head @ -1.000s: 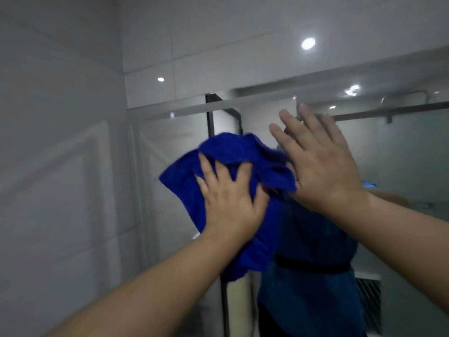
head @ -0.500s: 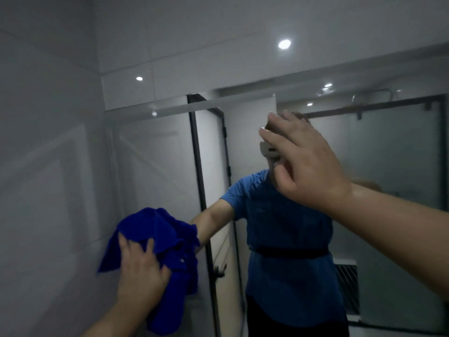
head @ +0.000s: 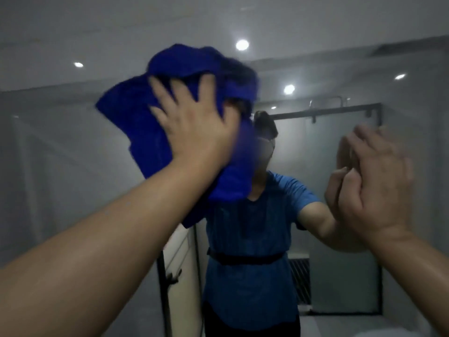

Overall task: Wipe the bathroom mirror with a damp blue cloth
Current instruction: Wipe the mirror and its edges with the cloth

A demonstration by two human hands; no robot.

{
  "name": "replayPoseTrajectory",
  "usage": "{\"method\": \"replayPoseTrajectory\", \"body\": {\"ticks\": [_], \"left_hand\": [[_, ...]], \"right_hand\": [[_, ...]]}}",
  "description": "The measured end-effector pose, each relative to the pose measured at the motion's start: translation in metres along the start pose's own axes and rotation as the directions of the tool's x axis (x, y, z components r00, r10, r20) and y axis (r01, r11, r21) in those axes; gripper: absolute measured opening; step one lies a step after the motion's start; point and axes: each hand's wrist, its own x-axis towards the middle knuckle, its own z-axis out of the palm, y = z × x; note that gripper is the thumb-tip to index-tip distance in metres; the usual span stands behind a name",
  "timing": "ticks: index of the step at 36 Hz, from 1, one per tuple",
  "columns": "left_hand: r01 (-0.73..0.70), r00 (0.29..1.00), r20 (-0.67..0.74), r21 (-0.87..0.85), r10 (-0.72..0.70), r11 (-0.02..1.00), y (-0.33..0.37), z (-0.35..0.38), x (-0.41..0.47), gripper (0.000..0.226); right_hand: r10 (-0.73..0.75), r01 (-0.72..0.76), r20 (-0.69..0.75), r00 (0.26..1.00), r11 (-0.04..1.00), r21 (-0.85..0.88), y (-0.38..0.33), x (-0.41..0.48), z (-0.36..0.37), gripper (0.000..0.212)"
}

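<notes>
The left hand (head: 194, 127) lies flat with its fingers spread on a bunched blue cloth (head: 136, 122), pressing it against the upper part of the mirror (head: 73, 178). The cloth hangs below the palm and covers part of the reflection of a person in a blue shirt (head: 250, 239). The right hand (head: 379, 190) is raised close to the glass on the right, fingers loosely bent, holding nothing. Whether it touches the glass is unclear.
</notes>
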Motion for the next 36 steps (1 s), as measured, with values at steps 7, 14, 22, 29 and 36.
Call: {"method": "replayPoseTrajectory", "body": {"ticks": [7,14,22,29,36], "left_hand": [[-0.326,0.936,0.071,-0.19,0.344,0.926,0.062,0.046,-0.125,0.065],[-0.502,0.794,0.249,-0.246,0.555,0.829,0.019,0.053,-0.216,0.069],[-0.554,0.76,0.28,-0.192,0.586,0.81,-0.077,0.02,-0.155,0.063],[-0.225,0.973,0.033,-0.054,0.227,0.973,-0.02,0.008,-0.022,0.069],[-0.158,0.987,0.029,-0.066,0.161,0.985,0.118,0.03,-0.037,0.056]], "right_hand": [[-0.024,0.024,-0.011,1.0,0.999,0.031,0.005,-0.004,0.002,0.059],[0.001,-0.004,0.059,0.998,0.999,0.05,0.004,-0.002,-0.003,0.066],[0.013,-0.011,0.091,0.996,1.0,-0.016,0.007,-0.004,0.002,0.066],[0.02,-0.026,0.292,0.956,1.0,0.015,0.007,0.005,-0.03,0.07],[0.188,-0.238,0.151,0.97,0.858,0.456,-0.001,0.021,-0.09,0.056]]}}
